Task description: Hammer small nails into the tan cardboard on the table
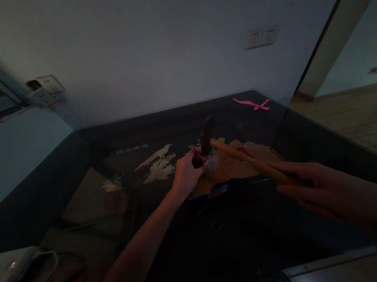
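Observation:
My right hand is wrapped round the wooden handle of a hammer. Its dark, narrow head stands tilted at the far end, right beside my left fingers. My left hand is closed in a pinch next to the hammer head; what sits between thumb and fingers is too dark to make out. Beneath both lies a brown, speckled sheet on the dark tabletop. A dark item with a blue label lies at the sheet's near edge.
A pink ribbon-like strip lies at the table's far right corner. On the left are a white power strip and its cable. Wall sockets are on the wall behind the dark table, which bears a pale flower print. The room is dim.

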Available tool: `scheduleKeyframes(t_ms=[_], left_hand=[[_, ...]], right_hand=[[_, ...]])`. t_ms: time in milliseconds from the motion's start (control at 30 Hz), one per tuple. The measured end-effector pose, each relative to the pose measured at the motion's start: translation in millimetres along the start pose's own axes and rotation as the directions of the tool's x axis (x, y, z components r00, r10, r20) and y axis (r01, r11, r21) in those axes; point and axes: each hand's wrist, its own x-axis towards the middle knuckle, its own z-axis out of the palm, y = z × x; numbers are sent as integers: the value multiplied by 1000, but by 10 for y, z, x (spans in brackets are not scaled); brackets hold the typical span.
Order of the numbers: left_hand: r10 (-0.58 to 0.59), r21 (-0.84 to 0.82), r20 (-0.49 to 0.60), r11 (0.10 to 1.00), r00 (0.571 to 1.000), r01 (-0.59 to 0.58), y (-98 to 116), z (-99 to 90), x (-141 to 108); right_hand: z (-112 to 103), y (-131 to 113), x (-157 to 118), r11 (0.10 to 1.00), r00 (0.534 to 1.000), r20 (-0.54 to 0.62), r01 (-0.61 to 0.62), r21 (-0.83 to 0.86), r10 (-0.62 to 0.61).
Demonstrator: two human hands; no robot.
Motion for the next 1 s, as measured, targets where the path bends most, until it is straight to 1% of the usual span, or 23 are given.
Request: scheduleKeyframes(t_ms=[100,133,233,300,500,667,767,900,1000], left_hand=[[-14,23,15,1000,1000,14,-12,-8,-4],[-8,25,14,1000,1000,7,-16,-8,-4],[17,14,1,1000,1000,-17,-18,-2,2],[14,7,-7,1000,1000,-14,-13,2,5],[-30,17,17,999,999,30,1,-5,3],[-25,-7,2,1000,1000,25,1,-2,18],[-39,-10,6,999,999,39,7,-1,19],[-70,15,12,997,997,70,10,0,8],[-67,-12,5,998,998,67,-12,11,10]], right_hand=[[-20,62,44,995,982,177,-50,-87,65],[-36,67,41,994,980,186,-46,-104,65],[-72,51,-1,990,988,150,-15,-139,36],[-63,48,-25,990,992,127,-1,-143,19],[18,121,-8,988,986,155,-35,-150,59],[-7,102,-55,992,996,91,23,-127,-11],[17,131,-47,991,992,122,33,-129,-17],[59,206,2,982,983,173,-20,-189,54],[53,201,-11,976,979,189,-30,-214,72]])
